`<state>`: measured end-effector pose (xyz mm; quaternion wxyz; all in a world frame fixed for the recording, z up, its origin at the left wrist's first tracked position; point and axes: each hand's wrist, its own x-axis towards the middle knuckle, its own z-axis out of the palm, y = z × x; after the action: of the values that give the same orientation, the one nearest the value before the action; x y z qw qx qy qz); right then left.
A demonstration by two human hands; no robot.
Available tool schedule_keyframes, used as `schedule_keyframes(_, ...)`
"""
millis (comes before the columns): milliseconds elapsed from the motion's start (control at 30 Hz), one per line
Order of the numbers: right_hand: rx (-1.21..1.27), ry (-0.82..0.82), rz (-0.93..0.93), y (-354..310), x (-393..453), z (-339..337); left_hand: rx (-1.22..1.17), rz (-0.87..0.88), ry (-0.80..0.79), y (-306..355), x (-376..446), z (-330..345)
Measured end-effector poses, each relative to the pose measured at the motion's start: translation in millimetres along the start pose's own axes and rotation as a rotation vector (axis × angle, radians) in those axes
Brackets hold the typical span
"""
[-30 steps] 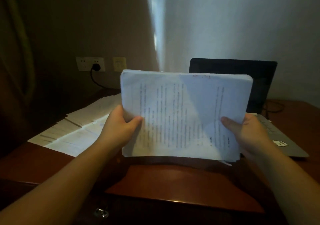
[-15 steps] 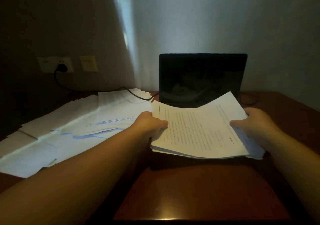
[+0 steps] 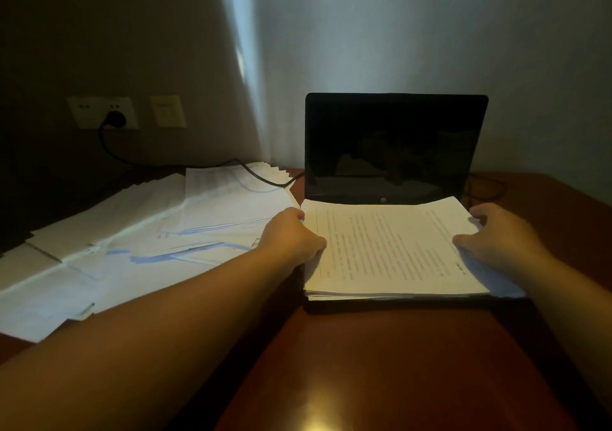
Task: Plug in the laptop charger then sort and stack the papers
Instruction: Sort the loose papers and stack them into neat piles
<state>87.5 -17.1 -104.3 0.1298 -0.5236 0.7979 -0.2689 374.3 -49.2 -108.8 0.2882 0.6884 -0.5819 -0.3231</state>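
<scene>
Both hands are gripping the paper stack (image 3: 390, 248) by its side edges, the left hand (image 3: 291, 238) and the right hand (image 3: 496, 235) curling round it as it is lying over the open laptop (image 3: 394, 145), seemingly on its keyboard. Squaring the edges evenly before letting go is probably wise, keeping it apart from the loose papers (image 3: 132, 232) sprawling across the table (image 3: 397, 364)

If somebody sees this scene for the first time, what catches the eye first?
The stack of printed papers in the middle, gripped by the left hand and right hand. Behind it stands the open laptop, its screen dark. Loose papers spread over the desk's left side.
</scene>
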Motion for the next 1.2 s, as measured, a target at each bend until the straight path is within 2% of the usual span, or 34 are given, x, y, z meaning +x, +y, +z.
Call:
schedule_keyframes(200, -0.374, 0.137, -0.126, -8.6, -3.4, 6.5, 0.134, 0.095, 0.063, -11.8, 0.6, 0.4)
schedule_keyframes(667, -0.238, 0.139, -0.415, -118.7, -33.7, 70.4, 0.11, 0.198, 0.247, -50.3, 7.3, -68.2)
schedule_keyframes(967, -0.181, 0.044, -0.697, -210.1, -49.6, 126.0, 0.178, 0.2, 0.371, -92.4, 19.8, -129.3)
schedule_keyframes(1100, -0.195, -0.131, -0.754, -246.2, -52.7, 144.9, 0.197, 0.218, 0.397, -108.9, 26.0, -151.5)
schedule_keyframes(1200, -0.209, -0.196, -0.794, -265.1, -53.9, 153.5, 0.194, 0.211, 0.403, -116.2, 31.3, -161.9)
